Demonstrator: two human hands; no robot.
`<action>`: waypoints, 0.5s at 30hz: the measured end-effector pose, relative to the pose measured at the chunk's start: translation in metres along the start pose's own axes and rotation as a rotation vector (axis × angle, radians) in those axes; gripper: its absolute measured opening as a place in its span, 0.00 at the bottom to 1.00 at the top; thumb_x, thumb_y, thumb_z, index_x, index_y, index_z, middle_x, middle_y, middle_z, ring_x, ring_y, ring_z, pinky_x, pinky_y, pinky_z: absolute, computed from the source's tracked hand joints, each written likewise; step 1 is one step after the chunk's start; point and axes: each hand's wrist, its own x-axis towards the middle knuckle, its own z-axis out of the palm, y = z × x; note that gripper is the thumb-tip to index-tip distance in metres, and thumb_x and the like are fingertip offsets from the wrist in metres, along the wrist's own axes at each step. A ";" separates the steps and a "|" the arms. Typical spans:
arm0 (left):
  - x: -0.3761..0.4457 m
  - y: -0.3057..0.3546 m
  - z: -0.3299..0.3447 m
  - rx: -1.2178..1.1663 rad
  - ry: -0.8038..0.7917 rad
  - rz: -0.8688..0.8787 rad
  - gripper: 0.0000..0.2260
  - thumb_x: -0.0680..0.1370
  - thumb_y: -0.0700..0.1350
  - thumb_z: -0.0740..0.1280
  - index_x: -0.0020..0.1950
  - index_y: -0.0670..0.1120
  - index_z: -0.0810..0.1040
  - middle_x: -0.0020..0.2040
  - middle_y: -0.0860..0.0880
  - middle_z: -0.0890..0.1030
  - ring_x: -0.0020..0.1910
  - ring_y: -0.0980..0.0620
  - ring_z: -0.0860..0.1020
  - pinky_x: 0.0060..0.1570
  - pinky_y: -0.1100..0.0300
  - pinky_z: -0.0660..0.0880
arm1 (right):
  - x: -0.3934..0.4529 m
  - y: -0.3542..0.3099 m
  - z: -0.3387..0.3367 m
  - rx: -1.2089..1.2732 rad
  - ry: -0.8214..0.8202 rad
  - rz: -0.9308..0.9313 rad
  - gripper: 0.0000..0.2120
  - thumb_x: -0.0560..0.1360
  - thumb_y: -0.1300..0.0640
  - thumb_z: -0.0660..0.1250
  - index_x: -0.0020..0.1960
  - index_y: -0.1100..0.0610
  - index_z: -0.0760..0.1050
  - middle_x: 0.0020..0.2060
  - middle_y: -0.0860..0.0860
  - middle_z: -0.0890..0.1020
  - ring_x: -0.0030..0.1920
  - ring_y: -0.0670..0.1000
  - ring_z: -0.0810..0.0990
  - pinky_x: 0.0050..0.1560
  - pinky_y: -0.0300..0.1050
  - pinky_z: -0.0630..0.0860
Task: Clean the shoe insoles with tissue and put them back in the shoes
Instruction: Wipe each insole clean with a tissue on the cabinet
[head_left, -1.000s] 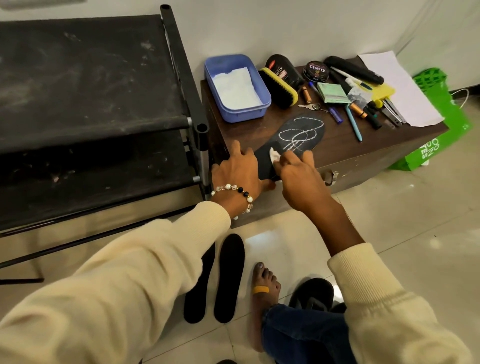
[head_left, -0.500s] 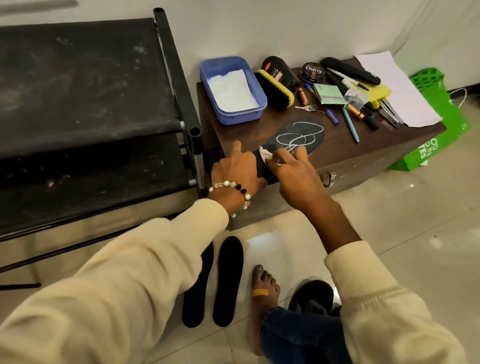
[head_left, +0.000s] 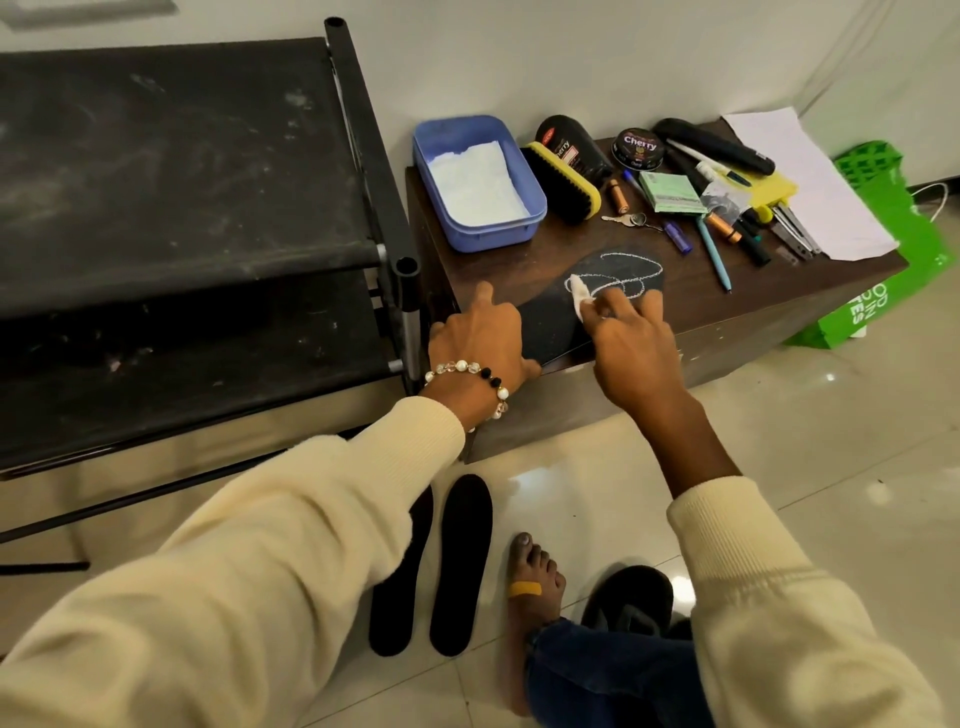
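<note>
A person in cream sleeves works over a dark wooden cabinet (head_left: 545, 415), where a black insole (head_left: 561, 306) marked with white chalk-like loops lies flat on the top, its heel end overhanging the cabinet's front edge. The left hand (head_left: 478, 338), a beaded bracelet (head_left: 470, 376) at the wrist, presses down on the heel end, fingers curled over it and thumb under the edge. The right hand (head_left: 631, 343) pinches a small wad of white tissue (head_left: 579, 296) between fingertips and holds it against the insole's middle, at the edge of the white marks. Behind the insole on the cabinet sit a blue plastic tub (head_left: 524, 228) with folded tissue and a yellow-backed shoe brush (head_left: 563, 182). On the tiled floor before the cabinet, two more black insoles (head_left: 460, 566) lie side by side, near a bare foot (head_left: 532, 587).
</note>
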 end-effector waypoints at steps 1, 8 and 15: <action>0.001 0.000 0.001 -0.009 0.000 0.000 0.22 0.71 0.57 0.73 0.58 0.45 0.76 0.66 0.46 0.66 0.52 0.41 0.77 0.51 0.48 0.73 | -0.001 -0.003 0.000 0.005 -0.003 0.003 0.19 0.79 0.60 0.59 0.70 0.58 0.67 0.68 0.55 0.65 0.64 0.60 0.61 0.57 0.51 0.70; 0.002 -0.002 0.004 -0.039 0.007 0.007 0.23 0.70 0.57 0.74 0.58 0.45 0.77 0.65 0.47 0.67 0.51 0.41 0.77 0.50 0.49 0.74 | 0.007 -0.011 0.002 0.017 0.009 -0.048 0.21 0.79 0.61 0.60 0.71 0.57 0.66 0.68 0.55 0.65 0.64 0.61 0.62 0.56 0.52 0.71; 0.003 -0.004 0.005 -0.091 0.019 0.006 0.22 0.69 0.58 0.74 0.56 0.47 0.78 0.62 0.47 0.67 0.48 0.41 0.77 0.42 0.53 0.69 | 0.015 -0.034 0.005 0.018 0.007 -0.146 0.21 0.79 0.59 0.60 0.72 0.57 0.65 0.68 0.54 0.64 0.64 0.62 0.62 0.55 0.52 0.71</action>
